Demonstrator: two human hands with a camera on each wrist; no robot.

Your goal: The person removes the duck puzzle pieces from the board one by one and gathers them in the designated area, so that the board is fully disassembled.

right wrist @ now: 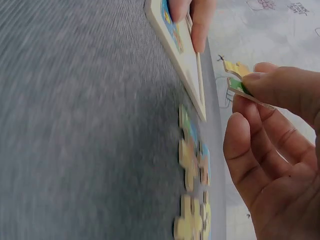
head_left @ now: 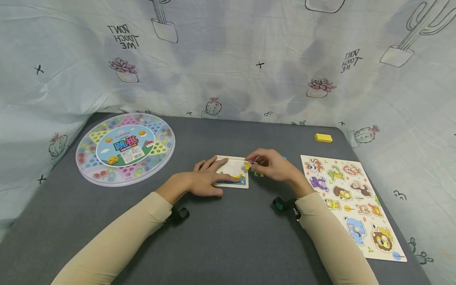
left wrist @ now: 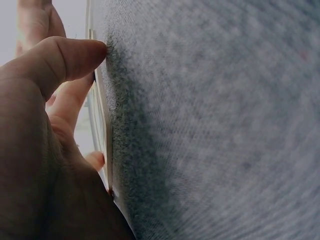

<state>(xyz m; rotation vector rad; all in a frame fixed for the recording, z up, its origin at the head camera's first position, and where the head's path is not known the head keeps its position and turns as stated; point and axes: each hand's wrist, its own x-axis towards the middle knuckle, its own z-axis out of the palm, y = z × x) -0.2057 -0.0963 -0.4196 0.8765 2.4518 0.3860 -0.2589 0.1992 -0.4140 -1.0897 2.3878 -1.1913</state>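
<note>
Cream-coloured wooden rectangular puzzle tray (head_left: 236,165) lies on the dark grey cloth tabletop (head_left: 228,237), partly under my L hand (head_left: 203,180). L fingers are spread & released, gripping nothing: they lie across the tray, one straight finger reaching over the printed strip by the near edge; thumb sticks out past that edge.

R hand (head_left: 271,165) is just beyond the tray's R edge, grasping: thumb & fingertip pinch two thin jigsaw pieces, one yellow (right wrist: 236,68), one green (right wrist: 235,85), held up off the cloth; the other fingers are bent loosely below them.

Tray looks like a shallow panel w/ a raised pale rim. Most of the visible floor is bare cream; along the near side runs a blue-&-yellow printed strip (head_left: 233,182). Loose flat knobbly-edged jigsaw pieces (right wrist: 188,157) in yellow, green, blue & tan lie on the cloth next to the tray, on its R.

Hard to see: tray's L part is under my L hand; R hand hides most loose pcs from above, so can't count 'em. Pic on the held pcs is mostly behind my thumb. L wrist view shows the tray almost edge-on, its top washed out; can't tell if that thumb touches the cloth.
</note>
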